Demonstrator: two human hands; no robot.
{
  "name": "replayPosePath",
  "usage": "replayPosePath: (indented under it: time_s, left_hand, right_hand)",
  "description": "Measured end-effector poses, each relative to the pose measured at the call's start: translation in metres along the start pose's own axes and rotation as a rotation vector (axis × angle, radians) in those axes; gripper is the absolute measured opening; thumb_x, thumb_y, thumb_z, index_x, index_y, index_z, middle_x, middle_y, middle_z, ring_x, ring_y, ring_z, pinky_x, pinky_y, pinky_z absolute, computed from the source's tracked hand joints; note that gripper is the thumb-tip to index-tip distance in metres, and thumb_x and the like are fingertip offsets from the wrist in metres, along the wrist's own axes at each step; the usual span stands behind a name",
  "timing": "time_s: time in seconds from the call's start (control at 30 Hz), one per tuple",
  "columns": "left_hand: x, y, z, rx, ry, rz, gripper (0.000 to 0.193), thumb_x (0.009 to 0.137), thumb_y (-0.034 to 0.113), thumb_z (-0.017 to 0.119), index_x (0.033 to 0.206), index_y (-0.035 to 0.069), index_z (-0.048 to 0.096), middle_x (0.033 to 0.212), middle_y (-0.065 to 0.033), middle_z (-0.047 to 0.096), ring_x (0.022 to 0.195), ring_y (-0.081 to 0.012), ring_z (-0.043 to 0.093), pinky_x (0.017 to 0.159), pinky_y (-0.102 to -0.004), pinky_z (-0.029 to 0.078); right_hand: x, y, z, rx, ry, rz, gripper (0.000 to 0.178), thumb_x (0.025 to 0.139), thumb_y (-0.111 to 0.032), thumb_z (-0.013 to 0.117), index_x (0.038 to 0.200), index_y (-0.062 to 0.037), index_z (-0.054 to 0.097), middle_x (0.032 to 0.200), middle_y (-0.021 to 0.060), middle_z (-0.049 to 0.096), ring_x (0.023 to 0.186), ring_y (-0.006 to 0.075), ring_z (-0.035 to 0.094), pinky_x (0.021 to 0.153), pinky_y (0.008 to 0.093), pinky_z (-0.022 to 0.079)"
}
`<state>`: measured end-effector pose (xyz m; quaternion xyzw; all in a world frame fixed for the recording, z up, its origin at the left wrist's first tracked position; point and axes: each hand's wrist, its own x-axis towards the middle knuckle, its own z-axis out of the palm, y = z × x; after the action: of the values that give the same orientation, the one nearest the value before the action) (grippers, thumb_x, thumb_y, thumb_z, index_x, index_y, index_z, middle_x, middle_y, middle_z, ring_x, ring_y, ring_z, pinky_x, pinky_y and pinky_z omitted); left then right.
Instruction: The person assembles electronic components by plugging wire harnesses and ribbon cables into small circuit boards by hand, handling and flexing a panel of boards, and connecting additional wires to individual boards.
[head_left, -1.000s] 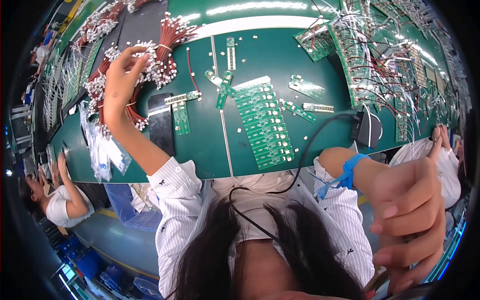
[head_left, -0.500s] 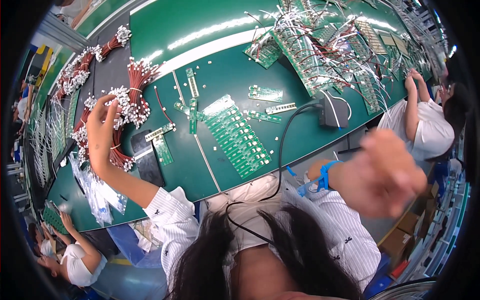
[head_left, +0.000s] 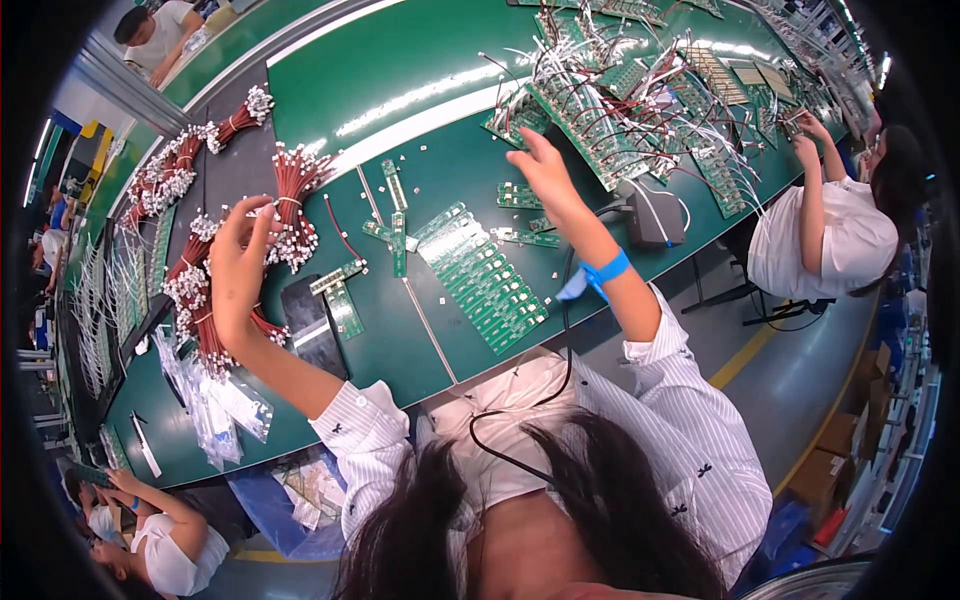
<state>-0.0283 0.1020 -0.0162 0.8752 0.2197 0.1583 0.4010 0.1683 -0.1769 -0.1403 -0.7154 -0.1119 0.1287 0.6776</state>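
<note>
Your view is bright and evenly lit, with cool white light. A long streak of glare lies across the green surface point(head_left: 400, 190) beyond the white strip, and another pale reflection shows at upper right. You see the grey floor point(head_left: 725, 325) shine softly too. Your left hand point(head_left: 240, 265) and right hand point(head_left: 548, 178) have clear outlines. Toward the rim, the shelving point(head_left: 905, 430) bends and softens, and black vignetting closes your corners.
</note>
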Motion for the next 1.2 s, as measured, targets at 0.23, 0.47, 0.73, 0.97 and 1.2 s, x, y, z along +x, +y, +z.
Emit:
replayPosePath:
  time_s: [0.23, 0.47, 0.73, 0.97, 1.2]
  left_hand:
    - [-0.003, 0.004, 0.001, -0.034, -0.013, -0.022, 0.027, 0.089, 0.022, 0.05, 0.103, 0.0, 0.056, 0.075, -0.0042, 0.06, 0.071, -0.0081, 0.054, 0.065, -0.0218, 0.043]
    - [-0.001, 0.0, 0.007, -0.025, -0.007, 0.061, 0.026, 0.089, 0.023, 0.051, 0.102, 0.002, 0.057, 0.076, -0.007, 0.062, 0.069, -0.0099, 0.056, 0.065, -0.0228, 0.043]
    - [0.011, -0.001, 0.033, -0.069, -0.14, 0.119, 0.025, 0.087, 0.021, 0.053, 0.101, 0.001, 0.056, 0.076, -0.0094, 0.063, 0.07, -0.0127, 0.059, 0.061, -0.0246, 0.044]
    - [0.03, -0.008, 0.073, 0.0, -0.298, 0.207, 0.027, 0.084, 0.022, 0.055, 0.094, -0.002, 0.058, 0.078, -0.0159, 0.063, 0.073, -0.0214, 0.062, 0.068, -0.0315, 0.046]
    - [0.035, -0.011, 0.076, -0.008, -0.313, 0.191, 0.027, 0.085, 0.023, 0.054, 0.096, -0.001, 0.058, 0.077, -0.0148, 0.063, 0.072, -0.0205, 0.061, 0.067, -0.0314, 0.045]
  right_hand:
    - [0.019, 0.029, 0.008, -1.122, 0.0, -0.396, 0.06, 0.076, -0.024, 0.054, 0.12, 0.0125, 0.036, 0.13, 0.0287, 0.033, 0.124, 0.042, 0.028, 0.101, 0.0417, 0.028]
    - [0.005, 0.02, 0.02, -1.073, -0.236, -0.491, 0.054, 0.08, -0.017, 0.052, 0.127, 0.0022, 0.035, 0.135, 0.0213, 0.03, 0.127, 0.0349, 0.027, 0.102, 0.038, 0.029]
    - [-0.011, 0.019, 0.039, -0.8, -0.497, -0.584, 0.045, 0.082, -0.012, 0.049, 0.125, -0.001, 0.04, 0.134, 0.0186, 0.034, 0.125, 0.0335, 0.03, 0.103, 0.0376, 0.027]
    - [-0.023, -0.002, 0.018, -0.607, -0.343, -0.505, 0.033, 0.084, -0.013, 0.05, 0.116, -0.0046, 0.048, 0.124, 0.0159, 0.046, 0.115, 0.0297, 0.045, 0.096, 0.0355, 0.034]
    - [-0.089, -0.047, -0.005, -0.625, -0.668, -0.516, 0.028, 0.083, -0.012, 0.053, 0.109, -0.0022, 0.054, 0.111, 0.0157, 0.056, 0.104, 0.0291, 0.053, 0.089, 0.0366, 0.041]
